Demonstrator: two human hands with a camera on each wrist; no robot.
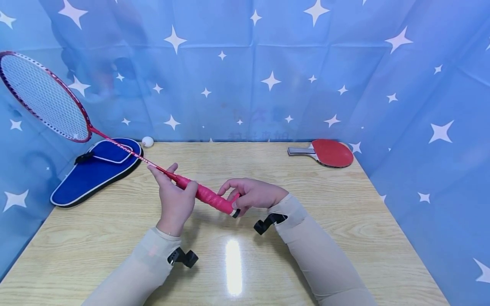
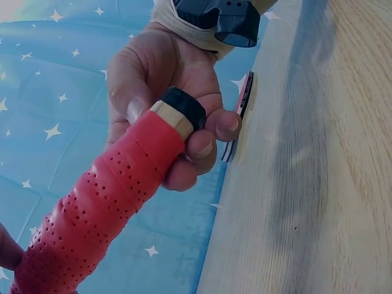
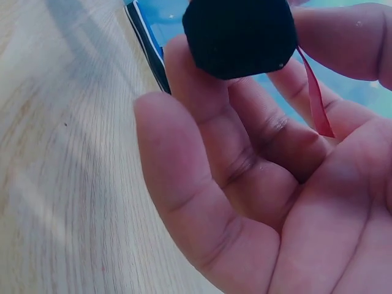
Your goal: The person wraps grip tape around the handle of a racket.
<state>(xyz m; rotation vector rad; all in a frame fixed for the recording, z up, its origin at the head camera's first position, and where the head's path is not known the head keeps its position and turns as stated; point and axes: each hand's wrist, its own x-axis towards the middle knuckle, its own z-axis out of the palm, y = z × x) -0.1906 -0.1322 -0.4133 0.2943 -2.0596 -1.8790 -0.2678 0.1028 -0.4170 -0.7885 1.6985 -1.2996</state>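
A red badminton racket point(image 1: 115, 143) is held slanting above the table, its strung head up at the left and its handle toward the middle. My left hand point(image 1: 176, 206) grips it where the shaft meets the handle. Pink perforated grip tape point(image 2: 116, 184) is wound round the handle, leaving a bare wood-coloured band beside the black butt cap point(image 3: 242, 38). At that end my right hand point(image 1: 260, 193) pinches the handle between thumb and fingers. A loose strip of tape point(image 3: 316, 107) hangs by the right palm in the right wrist view.
A blue paddle case point(image 1: 97, 170) lies at the table's left, with a white ball point(image 1: 147, 141) beside it. A red table tennis paddle point(image 1: 333, 153) rests at the back right. Starred blue cloth point(image 1: 229, 93) surrounds the wooden table point(image 1: 337, 238).
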